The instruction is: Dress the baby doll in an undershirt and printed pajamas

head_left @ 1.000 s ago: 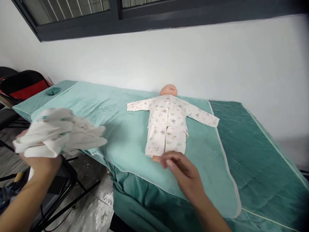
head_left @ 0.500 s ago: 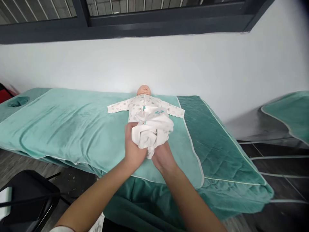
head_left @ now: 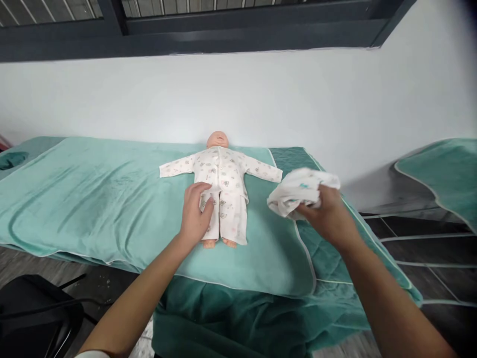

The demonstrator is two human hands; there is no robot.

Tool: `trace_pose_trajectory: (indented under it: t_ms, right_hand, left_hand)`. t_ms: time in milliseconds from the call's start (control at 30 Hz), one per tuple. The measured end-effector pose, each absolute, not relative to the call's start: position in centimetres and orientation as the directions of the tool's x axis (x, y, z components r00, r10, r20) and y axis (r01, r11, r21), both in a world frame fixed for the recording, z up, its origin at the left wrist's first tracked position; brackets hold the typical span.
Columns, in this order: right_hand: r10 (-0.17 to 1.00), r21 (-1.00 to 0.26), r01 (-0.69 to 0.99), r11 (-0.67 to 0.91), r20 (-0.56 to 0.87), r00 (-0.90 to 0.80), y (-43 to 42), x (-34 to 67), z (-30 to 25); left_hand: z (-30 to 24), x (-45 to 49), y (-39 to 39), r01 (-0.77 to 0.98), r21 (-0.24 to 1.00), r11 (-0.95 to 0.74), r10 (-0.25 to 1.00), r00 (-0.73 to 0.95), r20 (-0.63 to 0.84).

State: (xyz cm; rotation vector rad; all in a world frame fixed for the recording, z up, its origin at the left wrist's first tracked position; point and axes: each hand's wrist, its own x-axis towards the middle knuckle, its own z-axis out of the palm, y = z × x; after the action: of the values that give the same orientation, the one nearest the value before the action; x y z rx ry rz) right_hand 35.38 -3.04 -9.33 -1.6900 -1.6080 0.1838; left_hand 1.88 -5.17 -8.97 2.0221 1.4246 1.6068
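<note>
A baby doll (head_left: 221, 171) lies on its back, dressed in a white patterned long-sleeved top and matching trousers (head_left: 233, 214). Its arms are spread wide and its feet show below the trouser legs. Over the doll's hip on the left side is my left hand (head_left: 196, 211), fingers apart and curved, holding nothing; whether it touches the trousers I cannot tell. My right hand (head_left: 330, 211) grips a bunched white cloth (head_left: 298, 191) with small teal prints, held to the right of the doll above the bed. What kind of cloth it is cannot be made out.
A light green sheet (head_left: 122, 199) covers much of the bed, with darker quilted green cover (head_left: 335, 258) at the right. Behind stands a white wall (head_left: 238, 99) below a dark window frame (head_left: 246, 35). A black chair (head_left: 37, 313) is at lower left.
My right hand has carried the bunched cloth away to the right, off the doll. My left hand has let go of it and stays by the doll, whose trousers and feet now show.
</note>
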Motion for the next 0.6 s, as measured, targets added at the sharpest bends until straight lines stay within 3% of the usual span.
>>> trace_pose_trajectory:
  t_ms: [33,100,233,333,400,500,600]
  right_hand:
    - [0.953,-0.504,0.863,0.028,0.273,0.129,-2.5,36.4,-10.9]
    - [0.972,-0.367,0.929,-0.041,0.201,0.123,-2.0,37.7,-13.6]
    - [0.946,-0.307,0.951,-0.028,0.298,0.124,-4.0,36.5,-14.6]
    - [0.848,-0.325,0.945,-0.030,0.492,0.196,-7.2,32.6,-13.3]
    - [0.810,-0.360,0.927,0.105,0.572,0.130,-8.6,29.5,-12.7]
    - [0.799,-0.434,0.825,0.361,0.601,-0.033,-7.9,25.6,-12.1]
    - [0.801,-0.547,0.702,0.457,0.596,-0.056,-3.5,22.9,-10.9]
  left_hand:
    - [-9.4,1.5,-4.5,0.555,0.670,-0.493,0.773,-0.075,0.630]
    - [-10.0,1.1,-3.3,0.560,0.694,-0.453,0.795,-0.099,0.599]
    - [-11.0,0.7,-2.1,0.566,0.702,-0.432,0.813,-0.093,0.575]
    - [-11.6,0.4,-1.5,0.586,0.691,-0.422,0.808,-0.102,0.580]
    - [-12.0,0.1,-0.8,0.622,0.663,-0.416,0.804,-0.090,0.588]
    - [-11.9,-0.2,1.2,0.672,0.604,-0.429,0.787,-0.051,0.615]
    - [-10.8,0.0,5.1,0.675,0.576,-0.461,0.773,-0.014,0.634]
